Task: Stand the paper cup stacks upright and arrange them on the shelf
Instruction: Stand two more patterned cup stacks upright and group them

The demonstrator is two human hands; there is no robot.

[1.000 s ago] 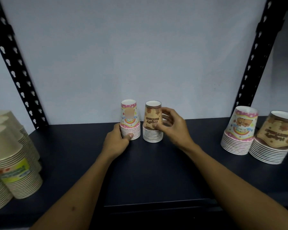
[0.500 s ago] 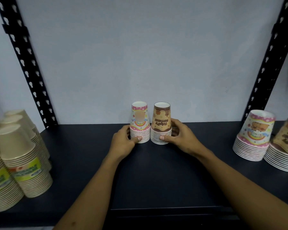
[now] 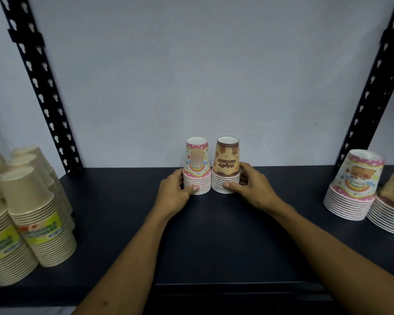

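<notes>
The left hand (image 3: 173,196) curls round the bottom rims of the pink birthday cup stack (image 3: 196,168), with the thumb across the front. The right hand (image 3: 250,189) does the same on the brown birthday cup stack (image 3: 226,167), thumb in front and fingers round the far side. Both stacks stand mouth down on the dark shelf (image 3: 214,235), near the back wall. They sit side by side between the two hands. Their rims look like they are touching or almost touching.

The job right now looks like nudging the two stacks into a neat pair. To do it well, I think the hands should stay low on the rims. A push up high could tip a stack over. Slide them slowly and do not lift. Push both the same way, so the fronts line up. Paper cups squash easily, so hold softly. Let go one hand at a time and see if each stack stays straight.

Far off to the right of the right hand stand another pink stack (image 3: 355,185) and another brown stack (image 3: 391,201). They look tilted, but the wide lens may do that. Far off to the left of the left hand are tall tan cup stacks (image 3: 32,214). Those may need tidying next.
</notes>
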